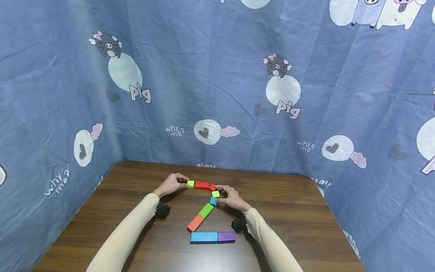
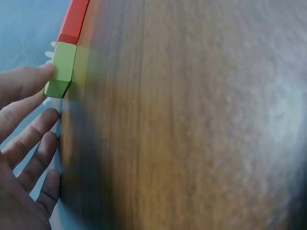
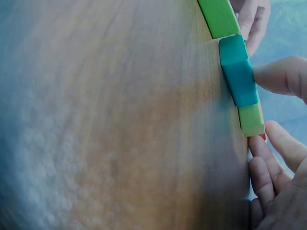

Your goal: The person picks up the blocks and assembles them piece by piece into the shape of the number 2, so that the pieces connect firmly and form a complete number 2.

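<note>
My left hand point(image 1: 171, 184) is at the far left end of a row of coloured wooden blocks. Its thumb and index finger pinch a yellow-green block point(image 2: 64, 62), which stands against the end of a long red block point(image 1: 202, 185); the other fingers are loosely spread. At the row's right bend, my right hand point(image 1: 232, 198) spans a small red block point(image 1: 212, 187), a second yellow-green block point(image 1: 215, 194) and a blue block point(image 3: 237, 69). Its thumb touches the blue block's side, and its index finger reaches the small red block.
Below the bend, a green block point(image 1: 206, 210) and an orange block point(image 1: 195, 223) run diagonally down-left. A long blue block point(image 1: 204, 237) and a purple block point(image 1: 226, 237) lie end to end nearer me. The brown wooden table point(image 1: 285, 234) meets a printed blue curtain point(image 1: 221, 83) behind.
</note>
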Tool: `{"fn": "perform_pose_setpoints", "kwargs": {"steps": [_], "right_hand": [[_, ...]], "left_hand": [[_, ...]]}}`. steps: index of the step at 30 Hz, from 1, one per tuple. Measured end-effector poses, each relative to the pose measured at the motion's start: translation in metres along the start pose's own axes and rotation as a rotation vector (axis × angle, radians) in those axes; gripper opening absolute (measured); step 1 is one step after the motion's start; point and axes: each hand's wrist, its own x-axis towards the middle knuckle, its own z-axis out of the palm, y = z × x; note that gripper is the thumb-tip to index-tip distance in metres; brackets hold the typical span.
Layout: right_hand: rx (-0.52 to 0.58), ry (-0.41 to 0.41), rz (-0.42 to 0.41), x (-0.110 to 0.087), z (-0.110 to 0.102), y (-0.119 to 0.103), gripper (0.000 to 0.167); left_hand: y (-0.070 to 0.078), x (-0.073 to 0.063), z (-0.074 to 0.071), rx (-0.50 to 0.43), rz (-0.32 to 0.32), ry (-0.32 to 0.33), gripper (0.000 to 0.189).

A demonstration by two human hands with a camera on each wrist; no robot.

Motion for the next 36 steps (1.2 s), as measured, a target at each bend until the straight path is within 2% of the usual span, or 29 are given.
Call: {"fn": "perform_pose_setpoints", "kwargs": {"steps": [11,29,36], "right_hand": [[-0.022,0.002,-0.001,0.001,0.001,-0.0019,0.058],[-0.02,0.008,-0.004,0.0025,0.0048,-0.001,0.058],[0.072,0.054,-0.007,0.0026,0.0076,0.0013,0.058]], "left_hand": [[0.0056,-0.0015,0.0052,-0.021,-0.031,-0.024,0.033],[0.0021,-0.0012,0.0059,-0.016,-0.028,0.012,0.034],[-0.001,-0.0023,0.0062,-0.029,-0.031,-0.002,0.041]]}}
